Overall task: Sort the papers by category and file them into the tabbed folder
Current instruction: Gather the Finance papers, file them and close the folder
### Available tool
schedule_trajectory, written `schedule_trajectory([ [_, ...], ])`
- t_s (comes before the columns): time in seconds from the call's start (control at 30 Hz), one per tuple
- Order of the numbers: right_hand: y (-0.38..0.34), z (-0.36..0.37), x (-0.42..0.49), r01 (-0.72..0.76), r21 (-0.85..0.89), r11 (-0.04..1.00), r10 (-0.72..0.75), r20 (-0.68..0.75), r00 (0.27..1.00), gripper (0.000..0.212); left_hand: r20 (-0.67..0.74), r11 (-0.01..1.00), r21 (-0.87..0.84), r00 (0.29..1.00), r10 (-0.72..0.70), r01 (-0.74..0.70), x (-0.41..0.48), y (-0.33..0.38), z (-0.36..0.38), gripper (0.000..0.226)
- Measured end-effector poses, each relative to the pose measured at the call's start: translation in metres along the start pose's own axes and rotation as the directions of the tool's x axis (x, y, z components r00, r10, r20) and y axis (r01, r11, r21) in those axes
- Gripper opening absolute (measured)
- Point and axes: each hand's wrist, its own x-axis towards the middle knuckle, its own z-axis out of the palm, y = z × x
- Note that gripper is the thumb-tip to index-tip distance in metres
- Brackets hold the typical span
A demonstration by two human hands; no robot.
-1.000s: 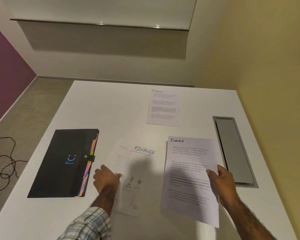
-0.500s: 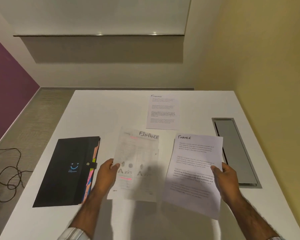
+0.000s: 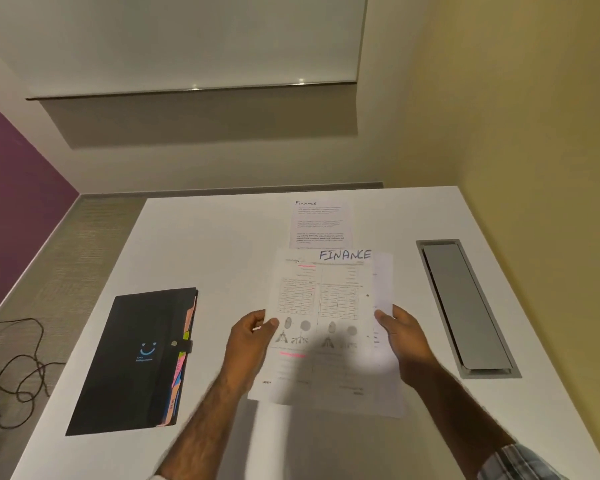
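I hold two sheets stacked above the white table (image 3: 222,244). On top is a form with tables and pink marks, headed FINANCE (image 3: 321,306), pinched at its left edge by my left hand (image 3: 250,341). Behind it a second sheet (image 3: 383,285) sticks out on the right, gripped by my right hand (image 3: 404,337). A third text sheet headed FINANCE (image 3: 321,221) lies flat farther back on the table. The black tabbed folder (image 3: 136,362) lies closed at the left, snap strap fastened, coloured tabs showing along its right edge.
A grey metal cable hatch (image 3: 465,306) is set into the table at the right. A black cable (image 3: 18,362) loops on the floor at the left. A yellow wall borders the table's right side and a purple wall stands at far left.
My left hand lifted the form off the table and brought it right, over the text sheet in my right hand. The two sheets now overlap in one stack.
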Motion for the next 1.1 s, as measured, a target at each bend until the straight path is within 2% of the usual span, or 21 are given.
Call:
schedule_trajectory([
  [0.1,-0.005,0.008,-0.004,0.026,0.029,0.999,-0.028,0.080,0.996,0.028,0.196,0.983,-0.143,0.977,-0.083,0.112,-0.001,0.001,0.001,0.025],
  [0.17,-0.011,0.014,-0.009,0.062,0.023,0.998,-0.065,0.165,0.984,0.028,0.296,0.967,-0.176,0.947,-0.125,0.182,-0.002,0.002,-0.002,0.032],
  [0.27,-0.014,0.021,-0.008,0.171,-0.096,0.981,-0.134,0.311,0.941,0.027,0.389,0.959,-0.148,0.906,-0.168,0.241,-0.002,0.002,-0.008,0.042],
  [0.33,-0.014,0.028,-0.004,0.240,-0.182,0.954,-0.166,0.346,0.923,0.029,0.395,0.961,-0.134,0.903,-0.170,0.240,0.002,-0.001,-0.015,0.045],
  [0.4,-0.013,0.037,0.005,0.221,-0.197,0.955,-0.161,0.280,0.946,0.027,0.362,0.966,-0.140,0.920,-0.153,0.216,0.006,-0.002,-0.024,0.047],
  [0.5,-0.008,0.058,0.035,0.010,-0.078,0.997,-0.001,0.117,0.993,0.041,0.292,0.967,-0.156,0.945,-0.148,0.200,0.014,-0.004,-0.041,0.047],
  [0.53,-0.003,0.064,0.052,-0.015,-0.101,0.995,0.020,0.053,0.998,0.038,0.269,0.964,-0.171,0.951,-0.153,0.204,0.018,-0.005,-0.049,0.046],
  [0.57,0.004,0.068,0.072,0.023,-0.234,0.972,-0.025,-0.006,1.000,0.034,0.250,0.959,-0.191,0.955,-0.160,0.210,0.023,-0.005,-0.057,0.045],
  [0.6,0.012,0.072,0.093,0.089,-0.407,0.909,-0.105,-0.016,0.994,0.032,0.233,0.955,-0.209,0.959,-0.162,0.212,0.027,-0.005,-0.065,0.048],
  [0.67,0.023,0.080,0.132,0.185,-0.713,0.677,-0.204,0.059,0.977,0.035,0.192,0.953,-0.219,0.967,-0.169,0.210,0.037,-0.005,-0.081,0.051],
  [0.73,0.026,0.093,0.168,0.201,-0.865,0.461,-0.202,0.119,0.972,0.054,0.141,0.950,-0.238,0.975,-0.174,0.204,0.046,-0.003,-0.095,0.041],
  [0.83,0.025,0.119,0.216,0.213,-0.960,0.181,-0.198,0.177,0.964,0.084,0.120,0.948,-0.209,0.969,-0.217,0.238,0.056,-0.001,-0.111,0.038],
  [0.93,0.027,0.147,0.250,0.204,-0.975,0.089,-0.169,0.187,0.968,0.089,0.086,0.952,-0.155,0.963,-0.254,0.265,0.064,0.001,-0.124,0.029],
  [1.1,0.050,0.173,0.262,0.198,-0.980,-0.032,-0.124,0.201,0.972,0.101,0.050,0.935,-0.163,0.949,-0.312,0.316,0.076,-0.006,-0.147,0.031],
])
